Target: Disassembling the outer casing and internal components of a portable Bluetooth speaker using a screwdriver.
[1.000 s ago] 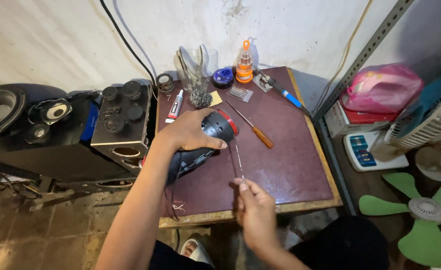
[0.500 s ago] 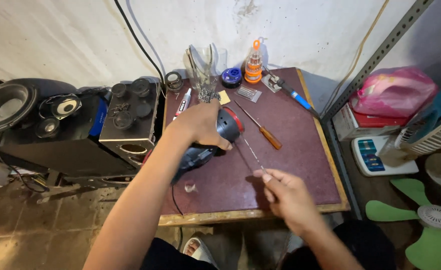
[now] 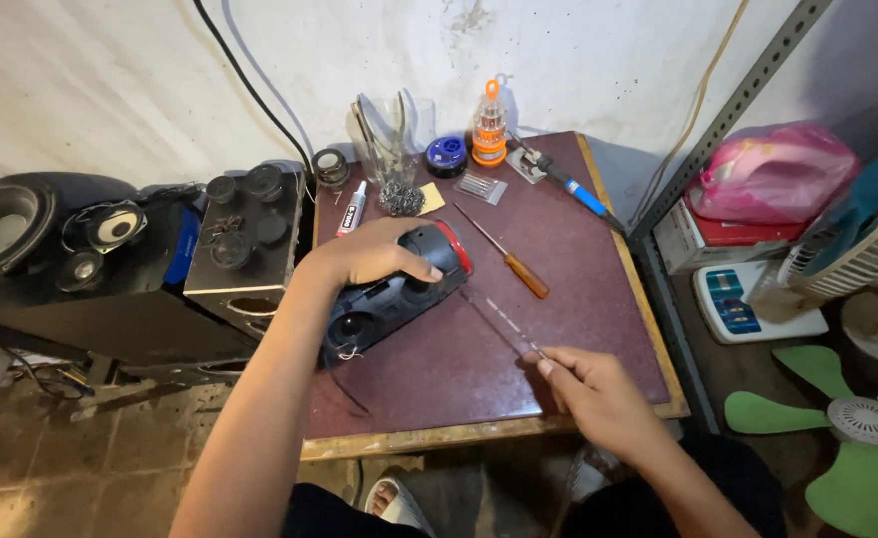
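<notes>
At frame centre my left hand (image 3: 374, 254) grips the black speaker (image 3: 394, 294); lower right, my right hand (image 3: 598, 394) pinches a thin rod (image 3: 499, 317)

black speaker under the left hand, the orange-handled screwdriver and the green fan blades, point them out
black speaker (image 3: 391, 302), head view, on its dark side below the hand
orange-handled screwdriver (image 3: 526, 276), head view, on the orange handle
green fan blades (image 3: 835, 488), head view, on the lower blade at right
</notes>
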